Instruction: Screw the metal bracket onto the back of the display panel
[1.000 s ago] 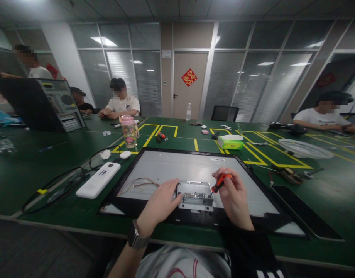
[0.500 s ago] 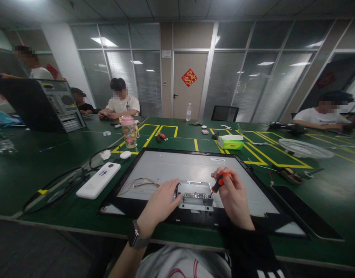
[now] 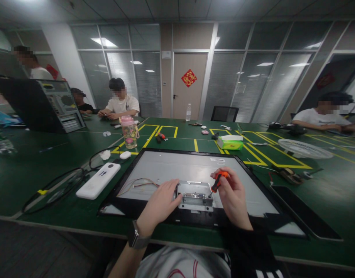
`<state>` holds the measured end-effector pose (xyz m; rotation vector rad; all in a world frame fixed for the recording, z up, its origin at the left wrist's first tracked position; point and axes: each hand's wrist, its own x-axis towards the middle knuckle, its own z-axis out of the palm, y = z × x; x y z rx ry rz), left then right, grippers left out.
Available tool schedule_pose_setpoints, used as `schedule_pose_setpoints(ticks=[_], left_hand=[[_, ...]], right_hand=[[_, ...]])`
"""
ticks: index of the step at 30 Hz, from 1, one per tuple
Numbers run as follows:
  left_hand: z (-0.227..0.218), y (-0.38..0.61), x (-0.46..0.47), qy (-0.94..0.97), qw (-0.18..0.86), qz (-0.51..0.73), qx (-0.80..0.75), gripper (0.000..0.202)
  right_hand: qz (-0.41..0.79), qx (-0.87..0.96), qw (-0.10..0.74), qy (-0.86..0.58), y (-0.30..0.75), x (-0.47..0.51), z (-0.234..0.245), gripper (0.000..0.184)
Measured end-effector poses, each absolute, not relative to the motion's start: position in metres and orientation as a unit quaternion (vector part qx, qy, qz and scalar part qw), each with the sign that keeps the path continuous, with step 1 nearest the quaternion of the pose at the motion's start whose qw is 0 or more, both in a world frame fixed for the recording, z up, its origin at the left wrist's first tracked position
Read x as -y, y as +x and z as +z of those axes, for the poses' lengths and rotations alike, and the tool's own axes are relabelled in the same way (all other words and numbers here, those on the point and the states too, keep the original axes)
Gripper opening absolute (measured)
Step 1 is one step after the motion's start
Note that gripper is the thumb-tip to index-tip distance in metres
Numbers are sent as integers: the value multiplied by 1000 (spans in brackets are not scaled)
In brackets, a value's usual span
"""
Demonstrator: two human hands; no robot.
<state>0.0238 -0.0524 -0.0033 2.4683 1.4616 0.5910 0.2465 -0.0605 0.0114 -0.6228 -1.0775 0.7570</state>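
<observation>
A monitor panel lies face down on the green table, its grey back up and a black frame around it. A small metal bracket box sits near its front edge. My left hand rests on the box's left side, fingers curled against it. My right hand is closed around an orange-and-black screwdriver, whose tip points down at the box's right end. Thin coloured wires run across the panel to the left of the box.
A white power bank and black cables lie to the left. A pink-lidded cup, a green tissue pack, a fan grille and an open computer case stand farther off. Several people sit around the table.
My right hand and the screwdriver have shifted slightly left and turned a little over the bracket box. My left hand has stayed in place.
</observation>
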Motion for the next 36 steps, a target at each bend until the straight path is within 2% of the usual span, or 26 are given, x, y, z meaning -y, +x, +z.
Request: schedule_pose_setpoints(ticks=[4, 13, 20, 27, 36], left_hand=[[-5, 23, 52, 839, 103, 203, -493, 47], [-2, 24, 53, 841, 101, 186, -498, 48], [-1, 24, 53, 840, 100, 185, -501, 47], [0, 24, 53, 840, 104, 188, -498, 46], [-1, 24, 53, 839, 104, 200, -495, 45]], right_hand=[[360, 512, 736, -259, 244, 62, 12, 23], [341, 515, 738, -271, 245, 61, 11, 15], [411, 502, 727, -226, 240, 65, 17, 21], [383, 505, 737, -235, 242, 63, 16, 15], [422, 505, 717, -231, 239, 65, 18, 18]])
